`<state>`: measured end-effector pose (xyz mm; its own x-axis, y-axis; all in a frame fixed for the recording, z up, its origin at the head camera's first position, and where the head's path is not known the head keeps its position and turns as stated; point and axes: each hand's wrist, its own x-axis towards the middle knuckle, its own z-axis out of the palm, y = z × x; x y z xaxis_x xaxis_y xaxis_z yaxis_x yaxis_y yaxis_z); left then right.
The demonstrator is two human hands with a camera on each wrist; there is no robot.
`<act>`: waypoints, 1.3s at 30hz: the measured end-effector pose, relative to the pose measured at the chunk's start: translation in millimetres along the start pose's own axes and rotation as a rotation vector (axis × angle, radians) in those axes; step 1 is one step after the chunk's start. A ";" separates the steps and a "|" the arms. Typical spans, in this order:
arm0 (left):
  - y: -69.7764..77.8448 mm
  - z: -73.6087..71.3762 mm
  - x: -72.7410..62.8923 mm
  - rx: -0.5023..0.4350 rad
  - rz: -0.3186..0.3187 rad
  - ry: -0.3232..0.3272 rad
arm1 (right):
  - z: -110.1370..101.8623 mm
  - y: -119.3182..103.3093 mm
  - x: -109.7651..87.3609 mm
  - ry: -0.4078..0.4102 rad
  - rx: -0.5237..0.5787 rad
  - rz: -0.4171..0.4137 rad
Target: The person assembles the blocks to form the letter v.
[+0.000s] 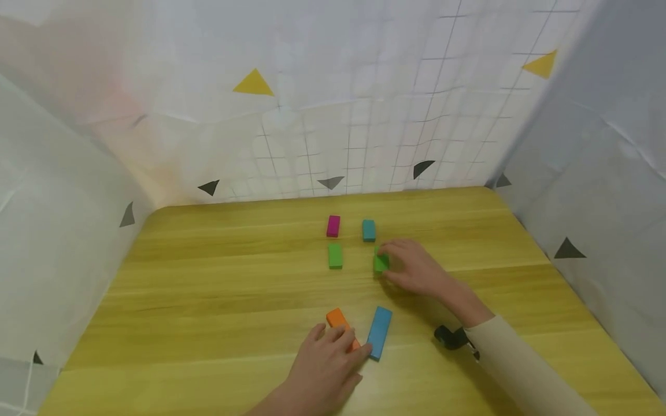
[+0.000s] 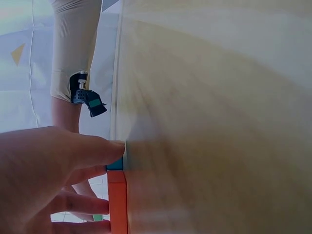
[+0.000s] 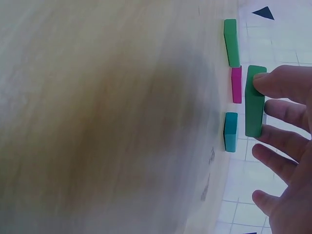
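Note:
My right hand (image 1: pixel 416 270) pinches a green block (image 3: pixel 255 102) between thumb and fingers; in the right wrist view the thumb lies on its near face. Part of this block is hidden by fingers in the head view. Nearer the front, my left hand (image 1: pixel 324 367) rests with fairly straight fingers over an orange block (image 1: pixel 338 317), covering part of it. One left fingertip is right at the lower end of a blue block (image 1: pixel 380 332). In the left wrist view, fingertips meet the side of the orange block (image 2: pixel 117 202), and the thumb overlaps the blue one.
Beyond the hands, a magenta block (image 1: pixel 333 226), a teal block (image 1: pixel 369 230) and another green block (image 1: pixel 335 256) sit on the wooden table (image 1: pixel 208 312). White sheets (image 1: pixel 322 138) with triangles enclose its back and sides. A black device (image 1: pixel 450 337) is strapped at the right wrist.

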<state>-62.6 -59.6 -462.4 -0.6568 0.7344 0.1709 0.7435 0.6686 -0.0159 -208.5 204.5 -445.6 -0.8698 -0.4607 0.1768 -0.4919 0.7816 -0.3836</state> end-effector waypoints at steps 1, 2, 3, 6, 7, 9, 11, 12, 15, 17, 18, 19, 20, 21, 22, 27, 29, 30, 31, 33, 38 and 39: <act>0.0 0.1 0.1 0.000 -0.001 -0.002 | -0.6 -0.6 -0.8 -0.001 -0.003 0.001; 0.1 0.1 0.1 0.000 -0.001 -0.002 | -1.1 -1.1 -1.5 -0.001 -0.007 0.001; 0.1 0.1 0.3 0.000 -0.001 -0.003 | -1.6 -1.7 -2.4 -0.002 -0.012 0.004; 0.0 0.5 0.5 -0.001 -0.001 0.002 | -3.2 -3.6 -4.9 -0.002 -0.029 -0.001; 0.2 0.6 0.5 0.001 0.000 0.005 | -4.2 -4.5 -5.6 -0.002 -0.028 -0.005; 0.5 0.9 0.4 0.004 0.002 0.011 | -5.6 -6.4 -7.1 -0.001 -0.029 -0.011; 0.9 1.1 0.2 0.008 0.004 0.016 | -6.6 -8.0 -8.0 0.002 -0.028 -0.015; 1.1 1.1 0.2 0.011 0.005 0.017 | -7.0 -8.8 -8.1 0.003 -0.028 -0.016; 1.5 1.1 0.2 0.012 0.003 0.016 | -6.2 -9.7 -8.8 0.011 -0.040 -0.022; 1.5 1.0 0.4 0.008 0.003 0.011 | -5.5 -10.2 -9.0 0.018 -0.048 -0.029; 1.5 0.9 0.5 0.004 0.003 0.008 | -5.6 -10.9 -9.3 0.020 -0.051 -0.031; 1.5 0.9 0.6 0.000 0.002 0.004 | -5.6 -11.6 -9.5 0.022 -0.052 -0.034; 1.6 0.8 0.7 -0.001 0.001 -0.001 | -5.8 -12.6 -9.9 0.024 -0.054 -0.036; 1.6 0.7 0.9 -0.003 0.000 -0.006 | -6.5 -13.8 -10.2 0.025 -0.054 -0.038; 1.7 0.6 1.1 -0.005 -0.001 -0.010 | -7.1 -14.9 -10.5 0.025 -0.053 -0.039; 1.8 -0.6 2.3 -0.013 -0.004 -0.025 | -8.9 -18.7 -12.8 0.033 -0.060 -0.050; 1.4 -1.5 2.4 -0.015 -0.007 -0.036 | -9.0 -19.5 -13.8 0.039 -0.065 -0.057; 1.2 -2.0 2.2 -0.016 -0.008 -0.040 | -9.0 -19.8 -14.2 0.041 -0.066 -0.062; 0.9 -2.6 2.0 -0.017 -0.009 -0.042 | -9.1 -20.2 -14.7 0.041 -0.068 -0.066; 0.3 -3.6 1.5 -0.017 -0.010 -0.041 | -8.9 -20.6 -16.1 0.040 -0.069 -0.074; -0.3 -5.4 1.0 -0.015 -0.006 -0.034 | -7.0 -19.2 -21.1 0.036 -0.085 -0.084; -0.3 -5.5 1.0 -0.015 -0.007 -0.036 | -6.5 -18.7 -22.0 0.037 -0.089 -0.085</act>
<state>-62.8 -59.7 -456.9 -0.6657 0.7339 0.1350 0.7406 0.6719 0.0000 -180.4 202.7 -436.4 -0.8246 -0.5128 0.2390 -0.5644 0.7750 -0.2842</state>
